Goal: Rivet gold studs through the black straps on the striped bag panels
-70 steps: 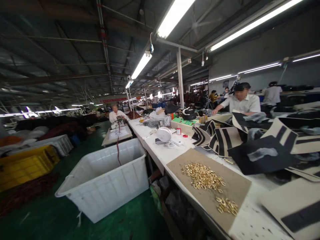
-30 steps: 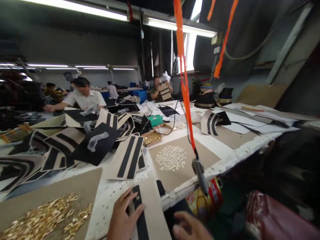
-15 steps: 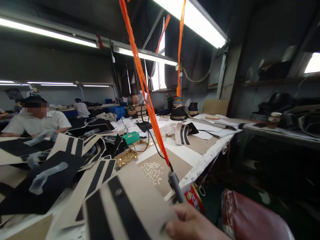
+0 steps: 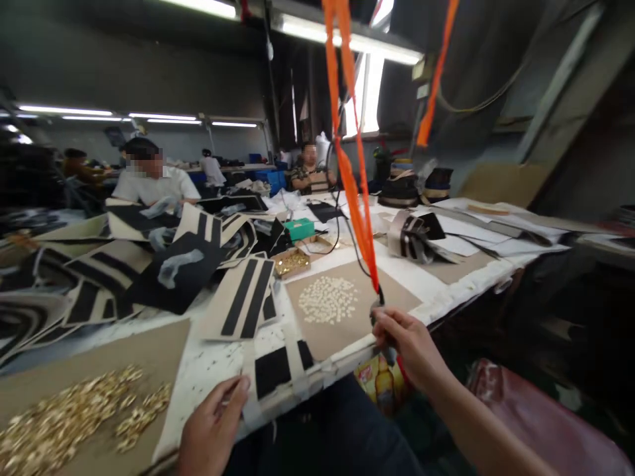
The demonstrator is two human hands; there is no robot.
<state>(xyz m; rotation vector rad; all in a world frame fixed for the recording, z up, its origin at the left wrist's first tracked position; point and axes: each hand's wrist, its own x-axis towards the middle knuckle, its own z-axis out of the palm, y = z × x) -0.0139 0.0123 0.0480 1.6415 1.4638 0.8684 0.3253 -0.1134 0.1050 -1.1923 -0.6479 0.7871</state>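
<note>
The right hand (image 4: 399, 338) gripped a grey hanging tool (image 4: 390, 357) before the near edge of the brown board (image 4: 395, 293). The left hand (image 4: 212, 423), left of that board, was curled, thumb near forefinger; whether it pinched anything could not be determined. A black-and-beige panel (image 4: 272, 372) lay between that hand and the board. Pale pieces (image 4: 327, 299) lay on the board.

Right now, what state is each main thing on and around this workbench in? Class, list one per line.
Right hand: fingers closed on the grey tool
Grey tool: hanging, partly hidden
Orange straps: taut
Left hand: fingers curled; grip unclear
Gold rings: loose, heaped
Pale pieces: loose, spread out
Small box: open, gold pieces inside
Tube light: lit
</note>
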